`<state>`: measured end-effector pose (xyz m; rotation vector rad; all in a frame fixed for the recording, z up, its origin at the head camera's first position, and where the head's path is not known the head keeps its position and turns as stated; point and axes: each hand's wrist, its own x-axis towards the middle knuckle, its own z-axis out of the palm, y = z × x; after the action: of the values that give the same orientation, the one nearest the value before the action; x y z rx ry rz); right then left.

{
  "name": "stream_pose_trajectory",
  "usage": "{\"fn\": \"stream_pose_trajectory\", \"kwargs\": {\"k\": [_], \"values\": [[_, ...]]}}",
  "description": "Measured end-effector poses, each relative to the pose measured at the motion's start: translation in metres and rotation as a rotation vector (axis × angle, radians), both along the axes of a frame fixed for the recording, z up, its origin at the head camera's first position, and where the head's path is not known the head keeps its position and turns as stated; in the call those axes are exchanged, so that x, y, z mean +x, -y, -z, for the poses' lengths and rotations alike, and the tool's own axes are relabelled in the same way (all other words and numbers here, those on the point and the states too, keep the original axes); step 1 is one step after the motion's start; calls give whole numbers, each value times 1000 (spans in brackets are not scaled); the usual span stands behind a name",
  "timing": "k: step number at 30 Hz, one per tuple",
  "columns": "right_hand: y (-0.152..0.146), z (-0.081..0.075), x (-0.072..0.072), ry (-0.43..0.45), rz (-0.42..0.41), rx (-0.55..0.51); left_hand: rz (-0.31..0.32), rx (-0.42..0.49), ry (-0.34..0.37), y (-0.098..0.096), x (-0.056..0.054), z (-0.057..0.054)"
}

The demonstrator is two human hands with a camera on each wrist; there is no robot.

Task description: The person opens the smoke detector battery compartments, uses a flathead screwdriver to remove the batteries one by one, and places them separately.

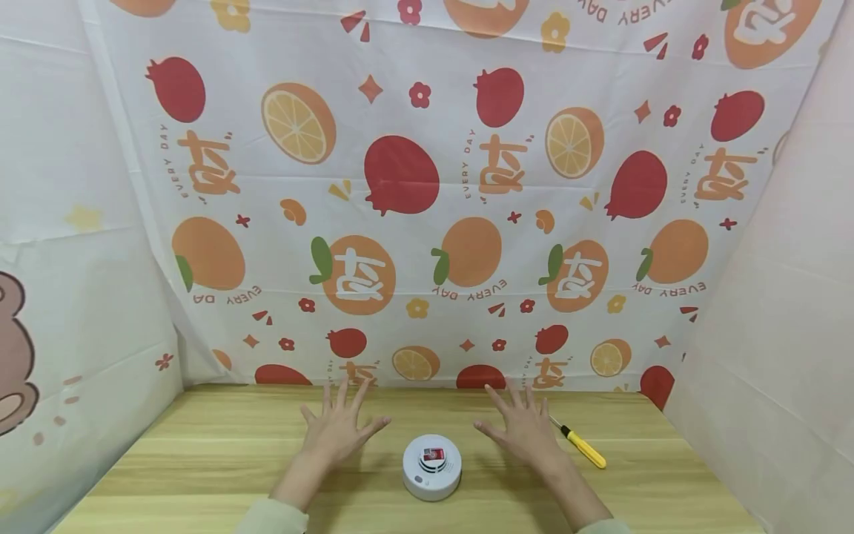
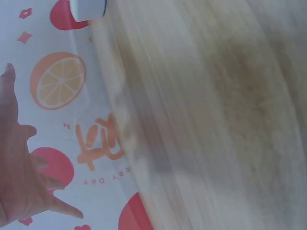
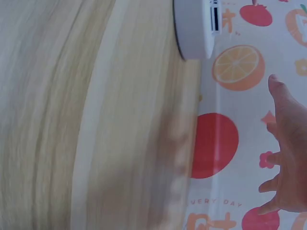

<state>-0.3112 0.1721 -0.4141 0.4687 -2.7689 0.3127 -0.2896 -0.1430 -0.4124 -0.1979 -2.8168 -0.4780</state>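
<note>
A round white smoke detector (image 1: 431, 469) with a red label at its centre sits on the wooden table between my two hands. My left hand (image 1: 336, 430), fingers spread wide, hovers to its left and holds nothing. To its right, my right hand (image 1: 525, 429) is spread the same way, also without anything in it. A screwdriver (image 1: 587, 449) with a yellow handle lies just right of the right hand, its tip partly behind that hand. In the right wrist view, the detector's side (image 3: 194, 28) shows at the top; the left wrist view catches only its edge (image 2: 88, 8).
The wood-grain table (image 1: 220, 437) ends at a white cloth backdrop (image 1: 454, 311) printed with oranges and red fruit. Pale cloth walls stand at the left (image 1: 87, 311) and right (image 1: 754, 356) sides.
</note>
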Motion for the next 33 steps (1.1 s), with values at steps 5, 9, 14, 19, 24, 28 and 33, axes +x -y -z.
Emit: {"fn": "stream_pose_trajectory", "kwargs": {"k": [5,9,14,19,24,28,33], "values": [[5,-4,8,7,-23,-11,30,65,7,-6,5,-5],[10,-5,13,32,-52,-25,67,111,10,-11,9,-7],[17,-5,17,79,-96,-63,116,177,19,-17,12,-4],[24,-2,20,125,-141,-84,181,335,43,-24,15,0],[32,-2,25,189,-185,-111,222,448,79,-31,18,6],[40,-2,29,251,-215,-153,262,527,81,-38,21,11],[47,2,30,291,-243,-185,295,579,61,-47,24,17]]}}
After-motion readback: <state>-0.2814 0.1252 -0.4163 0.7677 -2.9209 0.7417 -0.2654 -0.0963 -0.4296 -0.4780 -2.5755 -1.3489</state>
